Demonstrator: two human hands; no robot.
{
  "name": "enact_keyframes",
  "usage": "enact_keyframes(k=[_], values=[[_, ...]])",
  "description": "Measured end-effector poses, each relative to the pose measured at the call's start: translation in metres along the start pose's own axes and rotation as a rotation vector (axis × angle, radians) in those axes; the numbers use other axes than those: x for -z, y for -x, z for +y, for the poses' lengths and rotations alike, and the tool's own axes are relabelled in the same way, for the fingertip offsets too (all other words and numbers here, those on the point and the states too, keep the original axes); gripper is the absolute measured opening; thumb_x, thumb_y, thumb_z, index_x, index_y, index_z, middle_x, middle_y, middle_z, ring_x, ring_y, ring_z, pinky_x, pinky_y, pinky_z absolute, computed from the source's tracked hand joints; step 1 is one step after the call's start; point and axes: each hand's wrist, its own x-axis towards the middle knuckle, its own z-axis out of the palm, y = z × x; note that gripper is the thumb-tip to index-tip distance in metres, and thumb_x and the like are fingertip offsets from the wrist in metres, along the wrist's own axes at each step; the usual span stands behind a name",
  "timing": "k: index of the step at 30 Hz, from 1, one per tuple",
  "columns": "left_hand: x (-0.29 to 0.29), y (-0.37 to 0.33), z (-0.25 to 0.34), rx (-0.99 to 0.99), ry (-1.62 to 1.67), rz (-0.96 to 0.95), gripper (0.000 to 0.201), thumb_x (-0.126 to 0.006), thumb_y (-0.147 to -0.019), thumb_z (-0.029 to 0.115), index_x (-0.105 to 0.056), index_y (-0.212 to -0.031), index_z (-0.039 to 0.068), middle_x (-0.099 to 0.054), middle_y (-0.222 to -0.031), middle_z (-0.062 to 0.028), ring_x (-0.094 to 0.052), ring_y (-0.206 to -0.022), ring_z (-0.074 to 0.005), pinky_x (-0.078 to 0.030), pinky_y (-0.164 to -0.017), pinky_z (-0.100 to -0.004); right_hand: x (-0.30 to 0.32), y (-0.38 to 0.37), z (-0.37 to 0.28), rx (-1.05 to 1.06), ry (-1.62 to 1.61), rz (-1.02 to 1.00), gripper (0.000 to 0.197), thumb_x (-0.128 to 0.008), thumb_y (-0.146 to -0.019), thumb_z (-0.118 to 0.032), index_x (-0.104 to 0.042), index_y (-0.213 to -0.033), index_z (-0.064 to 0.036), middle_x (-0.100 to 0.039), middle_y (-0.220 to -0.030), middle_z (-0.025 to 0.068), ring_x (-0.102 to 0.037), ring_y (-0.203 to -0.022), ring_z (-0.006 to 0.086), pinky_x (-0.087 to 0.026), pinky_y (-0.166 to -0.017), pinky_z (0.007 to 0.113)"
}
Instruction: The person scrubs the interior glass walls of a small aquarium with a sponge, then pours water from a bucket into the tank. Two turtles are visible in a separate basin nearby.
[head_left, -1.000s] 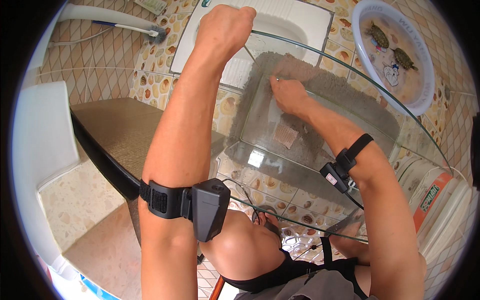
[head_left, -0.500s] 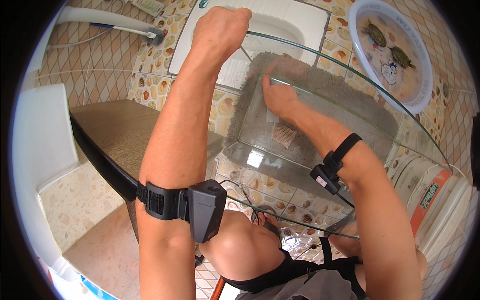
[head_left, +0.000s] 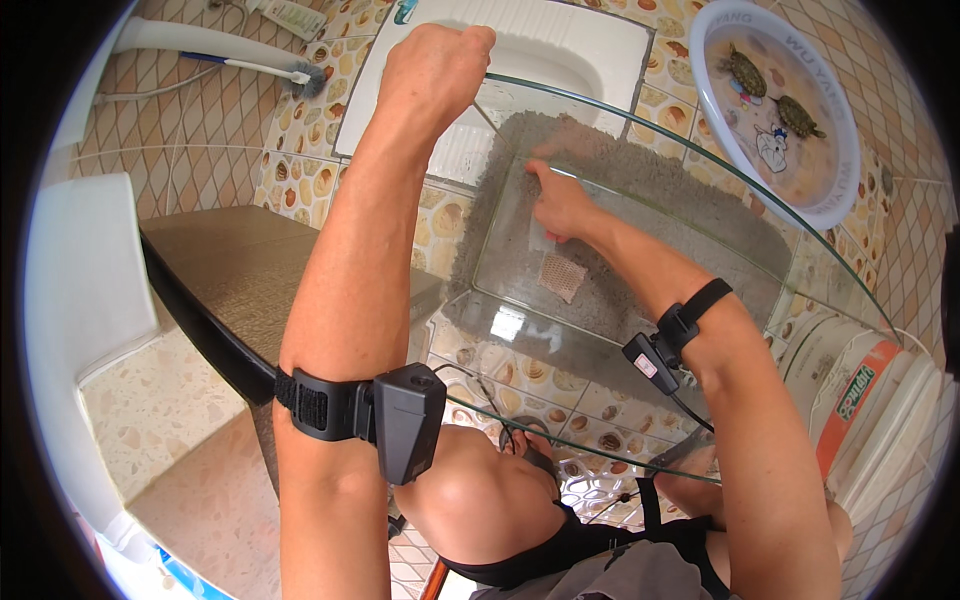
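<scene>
A large glass tank (head_left: 700, 405) stands in front of me with its rim curving across the view. My left hand (head_left: 435, 75) is closed on the rim at its far left corner, fist-like, its fingertips hidden. Down inside the tank is my right hand (head_left: 563, 203), the index finger pointing toward the far edge of the bottom and the other fingers curled under. A pale, translucent patch (head_left: 540, 238) shows beside those curled fingers; I cannot tell whether they hold it. Nearer to me, a beige mesh-textured piece (head_left: 562, 278) lies on the tank bottom.
Under the tank lies a grey mat (head_left: 470, 215). Beyond is a white squat toilet (head_left: 560, 55). A round white basin (head_left: 850, 170) at far right holds two turtles. A white bucket (head_left: 815, 350) stands right, a brown bench-like surface (head_left: 240, 250) left, a brush (head_left: 305, 78) far left.
The right hand has turned slightly, and its curled fingers now show more on the near side. The left hand keeps its grip; the whole view has shifted a little.
</scene>
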Motion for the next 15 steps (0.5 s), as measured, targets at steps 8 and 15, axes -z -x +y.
enact_keyframes(k=[8,15], values=[[-0.001,-0.003,-0.003,-0.01,-0.012,0.015,0.052,-0.059,-0.093,0.048,-0.074,-0.104,-0.001,-0.073,-0.107,-0.0131,-0.068,-0.083,-0.0258,-0.054,-0.073,-0.0392,0.003,0.002,0.013,-0.033,0.121,-0.109,0.07,-0.048,-0.086,0.001,-0.038,-0.154,-0.0106,-0.071,-0.088,0.0245,-0.071,-0.063,0.0344,-0.057,-0.057,0.046],[-0.001,-0.001,-0.001,0.002,0.012,0.003,0.053,-0.058,-0.092,0.048,-0.074,-0.105,-0.001,-0.073,-0.11,-0.0141,-0.067,-0.085,-0.0259,-0.054,-0.075,-0.0393,-0.01,-0.005,0.0,0.147,0.561,0.015,0.07,-0.059,-0.083,-0.007,-0.035,-0.145,0.0145,-0.071,-0.105,0.0311,-0.071,-0.097,0.0455,-0.058,-0.083,0.051]])
